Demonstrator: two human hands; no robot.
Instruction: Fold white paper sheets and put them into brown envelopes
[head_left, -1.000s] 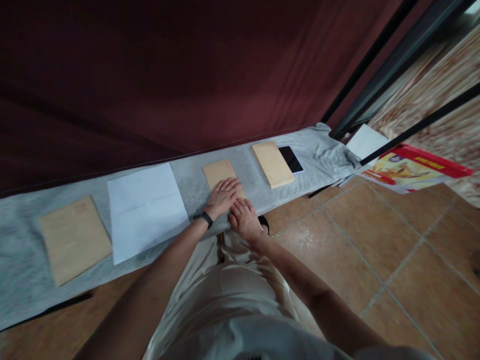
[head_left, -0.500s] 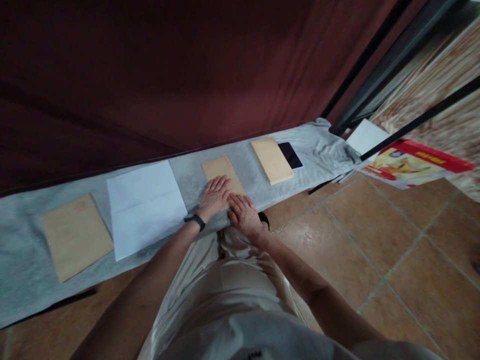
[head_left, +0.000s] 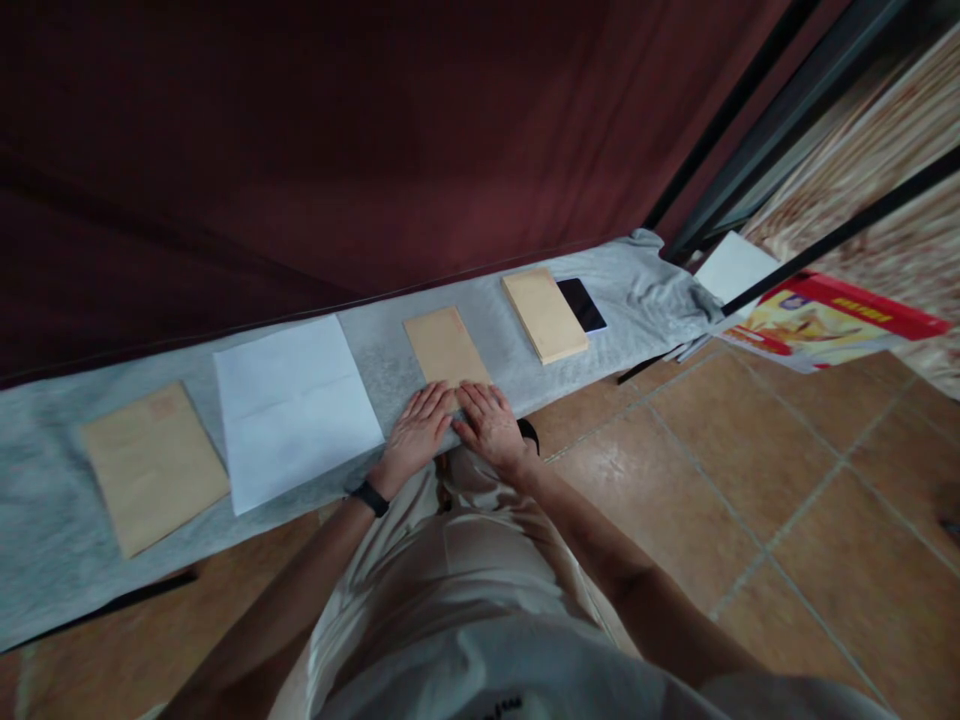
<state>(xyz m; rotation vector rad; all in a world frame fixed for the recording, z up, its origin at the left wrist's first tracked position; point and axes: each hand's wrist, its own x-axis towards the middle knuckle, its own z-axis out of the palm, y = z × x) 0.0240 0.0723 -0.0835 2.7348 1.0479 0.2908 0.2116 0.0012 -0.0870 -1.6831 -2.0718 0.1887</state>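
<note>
Both hands, left point(head_left: 415, 432) and right point(head_left: 489, 425), flat with fingers spread, gripping nothing, touching envelope's point(head_left: 445, 346) near end on tabletop point(head_left: 45, 560). Risk: pressing could slide envelope or bunch the cloth.

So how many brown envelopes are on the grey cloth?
3: one at the far left, one in the middle under both hands' fingertips, and a thicker one or stack beside the phone.

Bare cloth point(head_left: 379, 365) between white sheet point(head_left: 292, 405), envelope point(head_left: 445, 345).
</note>
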